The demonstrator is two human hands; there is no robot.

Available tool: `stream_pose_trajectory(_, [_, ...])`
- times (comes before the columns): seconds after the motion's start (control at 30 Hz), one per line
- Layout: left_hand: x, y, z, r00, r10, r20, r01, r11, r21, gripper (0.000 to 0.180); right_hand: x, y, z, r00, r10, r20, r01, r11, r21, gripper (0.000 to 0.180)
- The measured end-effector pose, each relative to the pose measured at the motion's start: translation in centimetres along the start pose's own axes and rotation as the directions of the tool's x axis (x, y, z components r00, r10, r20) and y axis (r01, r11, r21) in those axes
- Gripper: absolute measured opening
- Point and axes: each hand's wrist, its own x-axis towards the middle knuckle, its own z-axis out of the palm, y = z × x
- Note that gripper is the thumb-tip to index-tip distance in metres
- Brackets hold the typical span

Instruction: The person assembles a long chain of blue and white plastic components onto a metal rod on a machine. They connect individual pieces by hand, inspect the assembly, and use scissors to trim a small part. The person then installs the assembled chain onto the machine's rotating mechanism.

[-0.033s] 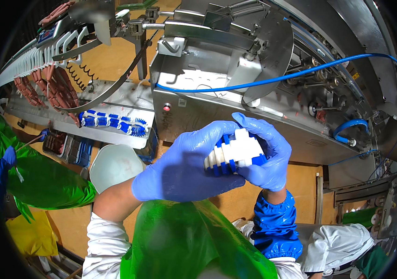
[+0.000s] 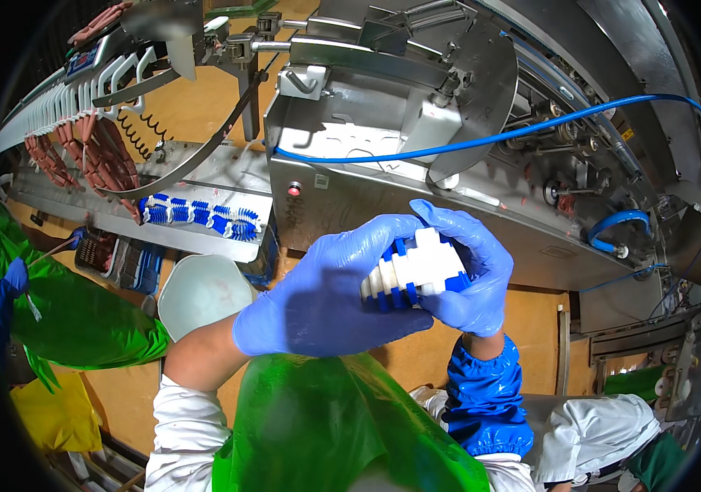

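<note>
Both my hands wear blue-violet gloves and meet in front of me, above the floor. Between them is a stubby blue-and-white ribbed piece (image 2: 416, 271), seemingly plastic, with stepped white blocks on top and blue fins at its edges. My left hand (image 2: 326, 287) wraps round its left side and underside, with the thumb along the top edge. On the right side, my right hand (image 2: 477, 262) curls over the far edge, its thumb pressed at the near corner. The palms hide part of the piece. Similar blue-and-white ribbed pieces (image 2: 203, 215) lie in a row on the steel table at left.
A steel machine (image 2: 350, 197) with a red button and a blue hose (image 2: 481, 146) stands ahead. Sausage links (image 2: 104, 152) hang from white hooks at left. Below the table are a pale tub (image 2: 207, 291) and crates (image 2: 121, 258). A co-worker in a green apron (image 2: 79, 303) stands left; another person's white-clothed legs (image 2: 596, 430) are lower right.
</note>
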Motion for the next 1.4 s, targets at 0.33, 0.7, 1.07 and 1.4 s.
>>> stream_pose_trajectory(0.33, [-2.6,0.0,0.2,0.982,-0.182,-0.055,0.101,0.743,-0.661,0.055,0.2,-0.9,1.2,0.958,-0.261,0.122,0.287,0.904,-0.316,0.054])
stream_pose_trajectory(0.7, [-10.9,-1.1,2.2,0.863,-0.502,0.056,0.396,0.604,-0.692,0.038,-3.6,2.9,6.8,0.919,-0.275,0.283,0.286,0.958,0.003,0.049])
stream_pose_trajectory(1.07, [-17.3,-6.5,4.9,0.61,-0.753,-0.246,0.301,0.507,-0.808,0.064,-7.6,6.7,9.7,0.956,-0.032,0.292,0.045,0.998,-0.037,0.043])
stream_pose_trajectory(1.4, [-17.4,-8.4,0.6,0.536,-0.733,-0.42,0.122,0.559,-0.82,0.054,0.0,9.8,12.5,0.957,0.058,0.285,-0.064,0.998,0.012,0.03])
